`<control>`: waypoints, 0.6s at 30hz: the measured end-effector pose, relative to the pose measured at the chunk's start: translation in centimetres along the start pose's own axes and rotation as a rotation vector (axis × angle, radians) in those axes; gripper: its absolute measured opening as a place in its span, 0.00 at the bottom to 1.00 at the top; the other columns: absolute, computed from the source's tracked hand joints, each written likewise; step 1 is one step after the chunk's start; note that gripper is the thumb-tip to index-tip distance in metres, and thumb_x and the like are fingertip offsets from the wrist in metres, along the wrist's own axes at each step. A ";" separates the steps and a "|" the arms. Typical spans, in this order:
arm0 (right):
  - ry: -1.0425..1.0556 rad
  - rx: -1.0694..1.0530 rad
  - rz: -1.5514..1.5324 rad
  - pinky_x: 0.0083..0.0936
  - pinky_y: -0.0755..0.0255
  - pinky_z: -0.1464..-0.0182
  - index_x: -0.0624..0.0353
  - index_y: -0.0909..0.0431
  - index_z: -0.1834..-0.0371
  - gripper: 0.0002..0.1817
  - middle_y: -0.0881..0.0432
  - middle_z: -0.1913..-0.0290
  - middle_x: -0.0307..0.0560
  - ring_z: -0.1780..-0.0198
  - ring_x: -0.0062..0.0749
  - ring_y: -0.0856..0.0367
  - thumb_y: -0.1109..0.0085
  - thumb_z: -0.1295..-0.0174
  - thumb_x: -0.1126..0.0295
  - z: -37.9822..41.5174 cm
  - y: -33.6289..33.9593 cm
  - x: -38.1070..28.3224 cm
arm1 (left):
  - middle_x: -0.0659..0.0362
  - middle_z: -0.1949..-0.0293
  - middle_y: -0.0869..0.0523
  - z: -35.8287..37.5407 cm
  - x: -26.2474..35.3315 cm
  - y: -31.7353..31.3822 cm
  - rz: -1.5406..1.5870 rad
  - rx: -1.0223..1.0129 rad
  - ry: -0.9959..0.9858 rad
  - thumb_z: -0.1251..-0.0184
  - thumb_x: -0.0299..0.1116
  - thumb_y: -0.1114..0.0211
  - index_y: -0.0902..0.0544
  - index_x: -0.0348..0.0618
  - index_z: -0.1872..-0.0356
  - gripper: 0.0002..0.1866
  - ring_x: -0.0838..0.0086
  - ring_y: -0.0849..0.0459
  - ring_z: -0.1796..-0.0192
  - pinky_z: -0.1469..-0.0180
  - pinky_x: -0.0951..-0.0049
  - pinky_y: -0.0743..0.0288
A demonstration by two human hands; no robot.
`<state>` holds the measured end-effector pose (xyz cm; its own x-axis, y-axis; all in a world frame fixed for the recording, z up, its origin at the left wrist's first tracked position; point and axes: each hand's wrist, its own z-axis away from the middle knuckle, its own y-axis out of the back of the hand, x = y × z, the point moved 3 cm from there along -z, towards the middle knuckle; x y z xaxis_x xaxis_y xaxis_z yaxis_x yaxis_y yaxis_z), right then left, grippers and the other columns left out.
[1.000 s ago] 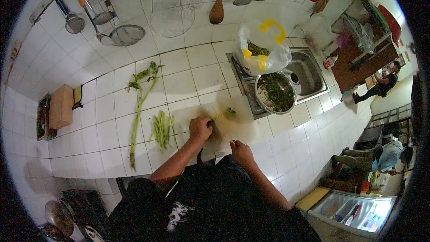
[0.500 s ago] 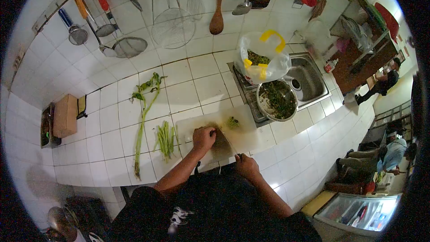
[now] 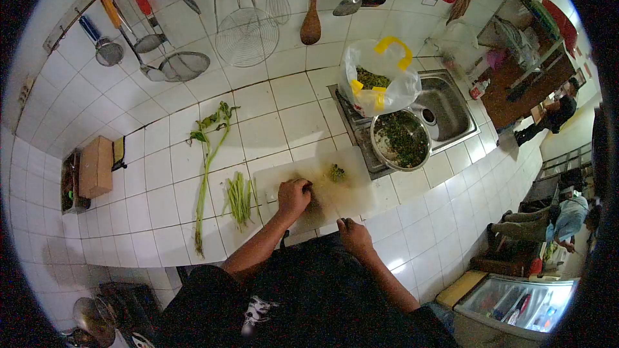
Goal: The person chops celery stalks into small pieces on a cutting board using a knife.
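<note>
Left hand (image 3: pixel 294 197) hides what it holds; knife (image 3: pixel 333 207) blurred along blade; wooden spoon (image 3: pixel 311 26) cut by top edge.

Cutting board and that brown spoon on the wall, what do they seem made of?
The cutting board looks like matte plastic, judging by its even, milky off-white surface and rounded corners. The brown spoon is probably wood, fairly smooth, given its warm, slightly uneven brown.

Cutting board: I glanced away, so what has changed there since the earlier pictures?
Nothing visibly changed there: the left hand stays over the cutting board, the right hand keeps hold of the knife, and the small green pile lies where it was.
</note>
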<state>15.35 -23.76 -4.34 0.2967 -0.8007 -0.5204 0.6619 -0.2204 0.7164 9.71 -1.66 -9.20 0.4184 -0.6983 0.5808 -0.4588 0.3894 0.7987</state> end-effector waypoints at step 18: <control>0.020 0.016 0.038 0.56 0.26 0.57 0.62 0.22 0.59 0.28 0.18 0.64 0.69 0.58 0.67 0.20 0.60 0.29 0.45 -0.5 -0.7 1.4 | 0.54 0.68 0.13 0.2 -0.4 0.0 0.070 0.008 0.025 0.49 0.33 0.31 0.12 0.46 0.66 0.09 0.58 0.16 0.64 0.54 0.57 0.25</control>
<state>15.67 -24.41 -5.81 0.3358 -0.7972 -0.5017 0.6385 -0.1989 0.7435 9.34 -1.46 -9.45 0.4047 -0.6541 0.6390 -0.4936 0.4320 0.7548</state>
